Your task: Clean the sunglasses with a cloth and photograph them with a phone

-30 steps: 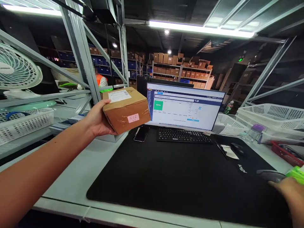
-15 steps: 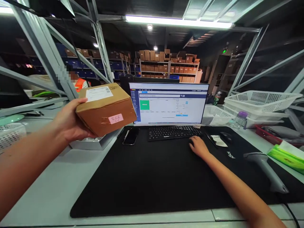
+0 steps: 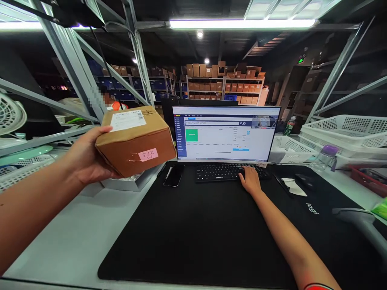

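Observation:
My left hand (image 3: 90, 157) grips a brown cardboard box (image 3: 133, 153) by its left side and holds it up in the air, left of the monitor. A white label (image 3: 128, 120) lies on the box's top, and a small pink sticker (image 3: 148, 154) with handwriting is on its front. My right hand (image 3: 250, 179) rests on the right part of the black keyboard (image 3: 219, 173), fingers stretched out over the keys. Behind the keyboard the monitor (image 3: 217, 137) shows a page with a number field, a green square and a small camera picture at upper right.
A phone (image 3: 173, 176) lies on the black desk mat (image 3: 193, 233). To the right are a mouse (image 3: 304, 180), a paper slip (image 3: 294, 187), a barcode scanner (image 3: 363, 221) and white baskets (image 3: 341, 131). Beyond the metal frame, a person in orange is partly visible.
My right hand has shifted left and forward over the keyboard. A small camera picture has appeared on the screen. The view has turned slightly left; the box stays held up.

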Action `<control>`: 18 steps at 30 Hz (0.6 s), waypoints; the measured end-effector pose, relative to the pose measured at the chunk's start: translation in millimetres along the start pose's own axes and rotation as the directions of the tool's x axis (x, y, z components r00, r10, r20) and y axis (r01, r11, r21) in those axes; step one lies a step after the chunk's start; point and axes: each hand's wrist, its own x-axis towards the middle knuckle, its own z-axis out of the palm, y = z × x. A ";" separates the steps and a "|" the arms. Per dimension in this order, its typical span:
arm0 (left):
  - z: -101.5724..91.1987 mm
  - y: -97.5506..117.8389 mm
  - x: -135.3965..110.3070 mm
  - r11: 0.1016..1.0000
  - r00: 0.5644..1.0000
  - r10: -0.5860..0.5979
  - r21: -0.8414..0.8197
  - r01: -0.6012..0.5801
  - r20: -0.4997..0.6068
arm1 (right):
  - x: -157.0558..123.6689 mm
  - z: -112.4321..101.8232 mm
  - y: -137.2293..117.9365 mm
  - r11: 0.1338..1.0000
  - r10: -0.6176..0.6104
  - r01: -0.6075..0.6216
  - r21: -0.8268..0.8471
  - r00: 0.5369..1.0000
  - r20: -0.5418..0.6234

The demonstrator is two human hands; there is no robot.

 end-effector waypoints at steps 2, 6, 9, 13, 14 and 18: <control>1.5 -0.6 1.3 1.000 1.000 -0.002 0.005 0.002 -0.012 | -1.6 1.8 2.9 1.000 0.018 -0.018 0.013 1.000 -0.009; 6.2 1.1 -1.2 0.999 0.999 -0.038 0.019 0.038 -0.016 | -1.1 7.0 6.6 0.998 0.055 -0.054 0.024 0.998 -0.013; 10.0 3.5 -6.0 0.995 0.995 -0.101 0.019 0.101 -0.012 | 0.4 9.7 7.4 0.998 0.068 -0.068 0.011 0.998 -0.009; 16.3 4.8 -9.9 0.996 0.994 -0.088 0.028 0.090 -0.058 | 1.1 12.3 6.4 0.996 0.090 -0.090 -0.019 0.996 -0.006; 18.0 5.1 -10.7 0.995 0.994 -0.094 0.027 0.095 -0.054 | 1.1 12.8 6.1 0.995 0.098 -0.098 -0.024 0.995 -0.009; 24.5 6.6 -15.5 0.995 1.000 -0.015 0.103 0.017 -0.019 | 1.0 13.6 5.0 0.992 0.124 -0.125 -0.029 0.992 -0.021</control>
